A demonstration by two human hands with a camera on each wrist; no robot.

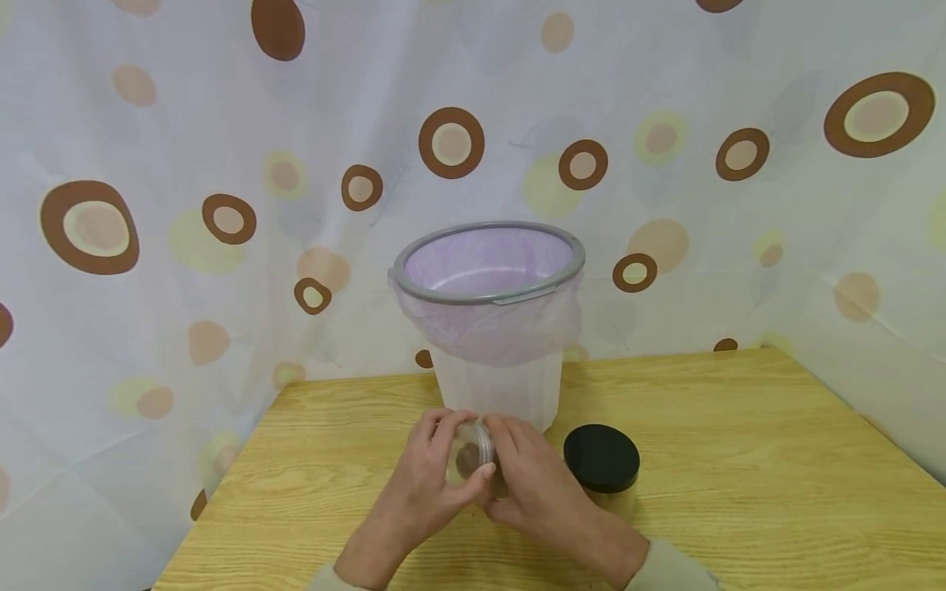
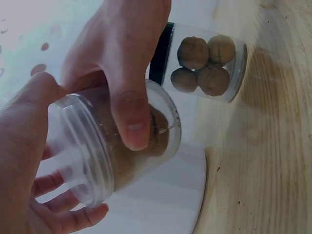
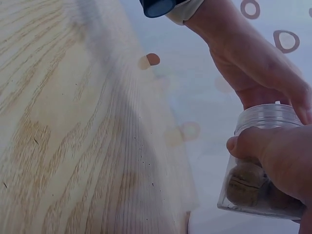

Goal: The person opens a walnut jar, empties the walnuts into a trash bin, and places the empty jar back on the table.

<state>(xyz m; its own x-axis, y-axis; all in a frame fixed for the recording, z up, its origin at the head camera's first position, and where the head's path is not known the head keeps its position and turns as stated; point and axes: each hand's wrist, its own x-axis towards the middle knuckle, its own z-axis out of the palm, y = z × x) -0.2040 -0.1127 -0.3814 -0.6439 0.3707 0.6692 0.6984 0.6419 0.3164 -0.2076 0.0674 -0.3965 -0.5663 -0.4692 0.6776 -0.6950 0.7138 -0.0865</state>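
Observation:
Just in front of the bin, both hands hold a clear jar (image 1: 460,456) with brown walnuts inside. My left hand (image 1: 417,484) curls round its clear, ridged lid end (image 2: 85,146), with the fingers showing behind the plastic. Round the jar's body wraps my right hand (image 1: 543,484), its thumb lying along the side in the left wrist view. The jar is tilted on its side and held above the table. Through its wall a walnut (image 3: 243,184) shows in the right wrist view. A second jar (image 1: 602,460) with a black lid and several walnuts (image 2: 214,80) stands right of the hands.
Behind the hands stands a white bin (image 1: 495,382) with a grey rim and a pale purple liner (image 1: 488,328). The wooden table (image 1: 739,460) meets a dotted curtain (image 1: 517,82) at the back and sides.

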